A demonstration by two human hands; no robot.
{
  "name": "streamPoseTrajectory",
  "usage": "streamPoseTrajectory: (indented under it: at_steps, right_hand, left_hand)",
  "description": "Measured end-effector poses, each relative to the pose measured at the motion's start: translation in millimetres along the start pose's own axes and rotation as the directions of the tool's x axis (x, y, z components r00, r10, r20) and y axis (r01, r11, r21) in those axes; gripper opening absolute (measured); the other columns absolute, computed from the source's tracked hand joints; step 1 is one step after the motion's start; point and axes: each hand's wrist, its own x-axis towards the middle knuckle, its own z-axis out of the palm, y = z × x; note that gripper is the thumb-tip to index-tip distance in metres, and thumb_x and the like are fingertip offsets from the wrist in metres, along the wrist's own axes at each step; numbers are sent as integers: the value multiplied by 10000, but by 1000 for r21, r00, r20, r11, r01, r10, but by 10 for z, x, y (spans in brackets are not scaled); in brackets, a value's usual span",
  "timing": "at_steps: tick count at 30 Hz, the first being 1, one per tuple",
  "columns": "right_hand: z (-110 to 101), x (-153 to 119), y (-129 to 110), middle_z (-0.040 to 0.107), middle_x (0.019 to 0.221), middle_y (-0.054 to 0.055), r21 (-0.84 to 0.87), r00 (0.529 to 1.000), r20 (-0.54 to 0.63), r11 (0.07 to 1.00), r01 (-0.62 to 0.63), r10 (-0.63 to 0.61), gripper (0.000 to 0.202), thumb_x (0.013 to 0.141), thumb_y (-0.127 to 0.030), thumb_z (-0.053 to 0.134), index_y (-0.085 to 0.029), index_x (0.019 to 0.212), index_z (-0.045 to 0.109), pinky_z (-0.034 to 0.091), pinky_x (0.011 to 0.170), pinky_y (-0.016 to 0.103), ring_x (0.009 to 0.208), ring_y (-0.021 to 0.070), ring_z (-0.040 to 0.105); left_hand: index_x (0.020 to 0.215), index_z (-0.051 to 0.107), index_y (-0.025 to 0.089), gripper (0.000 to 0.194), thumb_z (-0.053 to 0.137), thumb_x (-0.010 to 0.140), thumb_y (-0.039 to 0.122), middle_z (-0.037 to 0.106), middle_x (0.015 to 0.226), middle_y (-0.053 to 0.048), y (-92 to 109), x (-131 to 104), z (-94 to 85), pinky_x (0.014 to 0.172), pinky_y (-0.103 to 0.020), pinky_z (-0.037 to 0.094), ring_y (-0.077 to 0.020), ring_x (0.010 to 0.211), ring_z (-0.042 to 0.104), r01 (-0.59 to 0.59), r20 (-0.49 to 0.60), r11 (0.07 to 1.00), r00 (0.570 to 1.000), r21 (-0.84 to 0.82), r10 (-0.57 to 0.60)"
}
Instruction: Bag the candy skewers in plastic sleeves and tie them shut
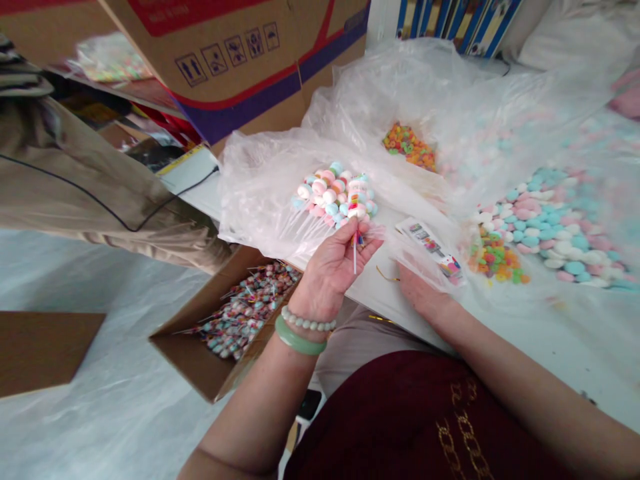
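Between the fingertips of my left hand [336, 267] is the white stick of a candy skewer [359, 199], held upright with pastel marshmallows and colourful rings at its top. Behind it, a pile of marshmallow skewers [325, 190] lies on clear plastic, sticks pointing toward me. My right hand [417, 288] is low at the table edge, its fingers hidden under the clear plastic and a printed card packet [433, 250]. A gold twist tie [387, 275] lies close to it. Loose pastel marshmallows [555, 227] and ring candies [497, 257] are on the right.
An open carton [185, 353] full of finished skewers stands below the table's left edge. A large printed box [240, 60] is behind the plastic. More ring candies [410, 147] lie farther back. Another person's leg [100, 180] and a black cable [165, 200] are at left.
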Motion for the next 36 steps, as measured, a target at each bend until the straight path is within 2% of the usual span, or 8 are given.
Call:
streamPoseTrajectory:
  at_steps: [3, 8, 14, 17, 21, 27, 32, 36]
  right_hand:
    - [-25, -127, -39, 584, 1266, 175, -57, 998, -18, 996, -63, 62, 402, 908, -140, 384, -137, 1249, 599, 349, 1041, 578, 1235, 354, 480]
    - [-140, -200, -286, 630, 1160, 175, -227, 995, -65, 972, 61, -78, 326, 950, -204, 371, -148, 1145, 626, 406, 972, 529, 1121, 343, 544]
    - [-332, -46, -632, 648, 889, 153, -389, 996, 73, 919, 73, -48, 236, 879, -62, 412, -162, 929, 620, 440, 854, 405, 914, 295, 594]
    - [-321, -59, -646, 625, 841, 154, -453, 988, 147, 885, 112, -50, 225, 844, -24, 416, -144, 903, 596, 446, 783, 389, 847, 291, 593]
    - [-265, -235, -589, 593, 819, 89, -341, 978, 179, 926, 162, -105, 156, 869, -76, 438, -172, 866, 561, 431, 650, 300, 722, 212, 571]
    - [-746, -557, -748, 534, 694, 34, -104, 924, -55, 923, 371, -378, 244, 894, -101, 383, -199, 754, 558, 369, 549, 267, 621, 161, 500]
    - [-1177, -346, -693, 597, 718, 28, -36, 914, -375, 987, 154, -156, 223, 907, -155, 424, -212, 764, 586, 412, 619, 264, 661, 153, 553]
    - [-980, 131, -416, 646, 835, 48, 16, 927, -373, 1000, 26, -18, 203, 913, -184, 424, -192, 829, 609, 434, 728, 280, 796, 182, 592]
  left_hand:
    - [869, 603, 117, 108, 508, 918, 114, 619, 689, 5, -5, -4, -33, 766, -351, 587, -90, 610, 625, 7, 5, 1000, 1000, -7, -7]
    - [853, 594, 113, 113, 500, 915, 98, 611, 678, 4, -26, 15, -84, 743, -350, 592, -93, 595, 623, 27, 29, 999, 999, -17, -26]
    - [826, 580, 114, 118, 501, 911, 93, 610, 661, 1, -23, 22, -77, 756, -368, 590, -103, 604, 631, 21, -2, 1000, 1000, -11, -21]
    - [823, 580, 119, 117, 504, 909, 95, 608, 656, 3, -12, 11, -72, 761, -362, 589, -103, 606, 634, 26, -25, 1000, 999, -13, -27]
    - [802, 576, 121, 141, 491, 910, 92, 599, 651, 0, 0, -7, -106, 728, -341, 597, -106, 595, 629, 31, -34, 999, 999, -11, -32]
    - [775, 575, 112, 175, 468, 905, 61, 606, 648, -9, -13, -160, -291, 610, -313, 605, -116, 563, 618, 23, -144, 998, 989, 61, -14]
    - [745, 619, 84, 161, 516, 866, 54, 613, 656, -40, -137, -405, -637, 565, -271, 588, -125, 552, 610, 135, -236, 965, 968, 224, -80]
    - [663, 623, 99, 120, 664, 773, 122, 605, 650, -37, -267, -569, -937, 528, -256, 553, -136, 540, 592, 189, -249, 898, 964, 398, -93]
